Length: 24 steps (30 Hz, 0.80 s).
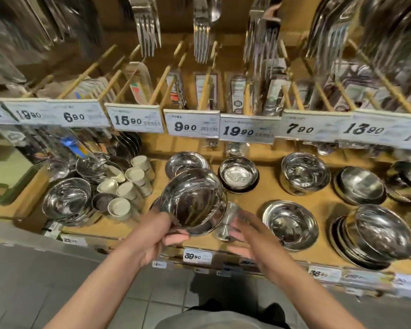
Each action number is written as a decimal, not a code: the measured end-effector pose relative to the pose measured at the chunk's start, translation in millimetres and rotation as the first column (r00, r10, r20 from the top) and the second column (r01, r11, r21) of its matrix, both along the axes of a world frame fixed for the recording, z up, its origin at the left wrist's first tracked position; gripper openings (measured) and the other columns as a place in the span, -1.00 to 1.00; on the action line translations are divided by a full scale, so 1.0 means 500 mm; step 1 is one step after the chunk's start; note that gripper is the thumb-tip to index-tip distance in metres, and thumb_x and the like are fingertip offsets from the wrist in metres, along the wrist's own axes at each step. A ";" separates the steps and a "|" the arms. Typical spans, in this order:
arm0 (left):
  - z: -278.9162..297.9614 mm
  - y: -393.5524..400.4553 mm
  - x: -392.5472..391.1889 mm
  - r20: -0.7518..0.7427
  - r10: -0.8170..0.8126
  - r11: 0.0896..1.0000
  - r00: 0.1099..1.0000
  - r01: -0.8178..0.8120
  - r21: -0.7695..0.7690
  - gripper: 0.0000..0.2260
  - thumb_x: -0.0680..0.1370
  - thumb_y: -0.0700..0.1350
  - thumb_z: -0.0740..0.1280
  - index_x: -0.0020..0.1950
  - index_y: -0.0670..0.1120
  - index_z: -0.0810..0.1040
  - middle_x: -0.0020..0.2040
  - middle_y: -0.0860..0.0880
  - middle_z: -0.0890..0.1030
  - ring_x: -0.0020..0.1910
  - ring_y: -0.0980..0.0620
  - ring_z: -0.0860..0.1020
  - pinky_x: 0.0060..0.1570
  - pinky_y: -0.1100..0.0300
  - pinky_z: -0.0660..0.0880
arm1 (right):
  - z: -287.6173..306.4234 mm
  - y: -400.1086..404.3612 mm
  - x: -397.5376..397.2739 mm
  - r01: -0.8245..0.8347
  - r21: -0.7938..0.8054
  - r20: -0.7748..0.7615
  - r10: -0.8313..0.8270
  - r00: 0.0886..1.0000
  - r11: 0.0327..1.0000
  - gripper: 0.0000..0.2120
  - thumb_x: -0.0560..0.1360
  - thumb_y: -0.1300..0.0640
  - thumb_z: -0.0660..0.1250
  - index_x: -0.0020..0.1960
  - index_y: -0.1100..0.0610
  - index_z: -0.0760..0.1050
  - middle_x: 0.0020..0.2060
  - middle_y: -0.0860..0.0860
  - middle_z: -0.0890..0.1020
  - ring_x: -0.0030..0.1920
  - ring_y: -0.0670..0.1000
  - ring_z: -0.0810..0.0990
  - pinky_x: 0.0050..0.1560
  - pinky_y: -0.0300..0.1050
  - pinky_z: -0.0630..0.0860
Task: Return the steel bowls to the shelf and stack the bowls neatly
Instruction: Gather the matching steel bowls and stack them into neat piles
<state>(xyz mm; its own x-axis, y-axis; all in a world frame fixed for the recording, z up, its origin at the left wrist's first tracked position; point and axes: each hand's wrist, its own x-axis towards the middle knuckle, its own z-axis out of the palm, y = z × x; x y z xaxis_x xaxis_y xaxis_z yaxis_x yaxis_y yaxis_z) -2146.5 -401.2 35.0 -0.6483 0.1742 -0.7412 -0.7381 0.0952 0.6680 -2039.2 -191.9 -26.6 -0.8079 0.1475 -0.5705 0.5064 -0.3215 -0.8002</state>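
My left hand (pixel 163 232) grips the near rim of a large steel bowl (pixel 192 200), tilted toward me above the front of the wooden shelf (pixel 247 193). My right hand (pixel 249 231) is blurred, fingers spread, just right of that bowl and in front of a small steel cup (pixel 226 224); it holds nothing. More steel bowls stand on the shelf: one behind the held bowl (pixel 186 162), a small one in a dark base (pixel 239 173), a deep one (pixel 305 172) and a front one (pixel 291 224).
A leaning stack of bowls and plates (pixel 375 236) sits at the right front. A bowl stack (pixel 67 200) and pale cups (pixel 128 186) fill the left. Price tags (pixel 191 124) and hanging forks (pixel 201 36) overhang the shelf. Grey floor tiles lie below.
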 end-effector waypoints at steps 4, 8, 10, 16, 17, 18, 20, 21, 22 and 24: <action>-0.008 0.048 0.006 0.059 -0.094 0.995 0.994 0.092 0.031 -0.86 0.61 -0.42 0.18 0.13 -0.26 0.40 -0.32 -0.32 0.64 -0.41 -0.19 0.69 -0.51 0.17 0.60 | 0.025 0.021 0.023 -0.034 -0.431 -0.180 -0.049 0.982 0.902 -0.49 0.53 -0.06 0.44 0.42 -0.01 0.41 0.34 0.10 0.59 0.18 0.12 0.67 0.15 0.16 0.63; -0.012 0.088 0.018 0.085 -0.186 0.978 0.979 0.177 0.109 -0.82 0.59 -0.43 0.17 0.16 -0.25 0.37 -0.28 -0.32 0.59 -0.41 -0.22 0.68 -0.45 0.09 0.64 | 0.023 0.050 0.071 0.076 -0.528 -0.204 -0.214 0.955 0.846 -0.41 0.45 0.05 0.55 0.41 0.13 0.44 0.23 0.22 0.61 -0.07 0.11 0.67 0.02 0.09 0.68; -0.008 0.108 0.031 0.065 -0.267 0.951 0.961 0.252 0.179 -0.81 0.57 -0.47 0.17 0.12 -0.28 0.40 -0.27 -0.32 0.67 -0.37 -0.21 0.69 -0.40 0.06 0.66 | 0.020 0.065 0.093 0.151 -0.525 -0.180 -0.283 0.942 0.837 -0.45 0.47 0.10 0.48 0.41 0.14 0.42 0.15 0.25 0.65 -0.02 0.16 0.70 -0.04 0.05 0.69; 0.003 0.161 0.053 0.122 -0.368 0.904 0.922 0.325 0.277 -0.82 0.53 -0.49 0.22 0.12 -0.40 0.44 -0.14 -0.39 0.66 -0.30 -0.29 0.70 -0.40 0.02 0.66 | 0.022 0.103 0.138 0.356 -0.391 -0.095 -0.422 0.901 0.849 -0.75 0.62 0.23 0.26 0.29 0.25 0.47 0.02 0.25 0.72 -0.12 0.10 0.76 -0.14 -0.02 0.71; 0.004 0.164 0.049 0.115 -0.356 0.903 0.927 0.310 0.297 -0.69 0.48 -0.48 0.26 0.22 -0.41 0.40 0.01 -0.46 0.62 -0.21 -0.33 0.69 -0.38 0.00 0.67 | 0.020 0.113 0.144 0.396 -0.356 -0.079 -0.450 0.890 0.846 -0.78 0.66 0.26 0.21 0.28 0.27 0.45 0.01 0.26 0.72 -0.13 0.10 0.76 -0.15 -0.04 0.71; 0.001 0.165 0.042 0.107 -0.336 0.905 0.936 0.289 0.312 -0.53 0.42 -0.47 0.30 0.33 -0.40 0.35 0.20 -0.53 0.53 -0.07 -0.35 0.67 -0.34 -0.01 0.68 | 0.017 0.124 0.150 0.437 -0.325 -0.064 -0.480 0.875 0.839 -0.80 0.67 0.27 0.18 0.26 0.28 0.45 -0.05 0.25 0.73 -0.17 0.08 0.76 -0.19 -0.08 0.71; -0.003 0.160 0.024 0.079 -0.293 0.910 0.953 0.252 0.329 -0.45 0.42 -0.48 0.29 0.41 -0.28 0.31 0.29 -0.54 0.46 0.08 -0.38 0.64 -0.29 -0.01 0.69 | 0.011 0.149 0.160 0.518 -0.279 -0.024 -0.545 0.838 0.809 -0.85 0.67 0.27 0.18 0.20 0.27 0.46 -0.18 0.19 0.74 -0.27 0.05 0.74 -0.30 -0.16 0.68; -0.005 0.157 0.013 0.058 -0.266 0.919 0.962 0.235 0.318 -0.53 0.47 -0.49 0.24 0.36 -0.23 0.34 0.22 -0.50 0.53 0.03 -0.40 0.67 -0.31 0.01 0.69 | 0.007 0.161 0.165 0.549 -0.259 -0.002 -0.569 0.822 0.794 -0.85 0.66 0.27 0.20 0.19 0.27 0.47 -0.19 0.18 0.74 -0.28 0.05 0.74 -0.31 -0.17 0.68; -0.008 0.153 0.004 0.027 -0.234 0.932 0.972 0.216 0.292 -0.57 0.50 -0.50 0.19 0.30 -0.16 0.38 0.13 -0.43 0.60 -0.05 -0.40 0.69 -0.34 0.02 0.69 | 0.003 0.173 0.168 0.569 -0.244 0.017 -0.583 0.812 0.785 -0.84 0.66 0.26 0.21 0.20 0.27 0.47 -0.19 0.17 0.74 -0.27 0.06 0.73 -0.30 -0.16 0.68; -0.016 0.145 -0.009 -0.040 -0.197 0.957 0.980 0.201 0.210 -0.51 0.51 -0.51 0.13 0.28 -0.04 0.41 0.10 -0.32 0.62 -0.11 -0.38 0.70 -0.38 0.01 0.68 | -0.004 0.191 0.172 0.580 -0.222 0.041 -0.587 0.808 0.784 -0.81 0.64 0.25 0.25 0.22 0.29 0.49 -0.17 0.15 0.75 -0.25 0.04 0.72 -0.27 -0.15 0.69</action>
<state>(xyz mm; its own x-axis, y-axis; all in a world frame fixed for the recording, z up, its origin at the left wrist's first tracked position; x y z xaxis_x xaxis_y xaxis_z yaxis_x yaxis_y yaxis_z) -2151.0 -328.9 26.7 -0.5981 0.4527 -0.6613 -0.7057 0.0935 0.7023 -1953.0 -96.2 -28.3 -0.6237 0.4742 -0.6215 0.1442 -0.7116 -0.6876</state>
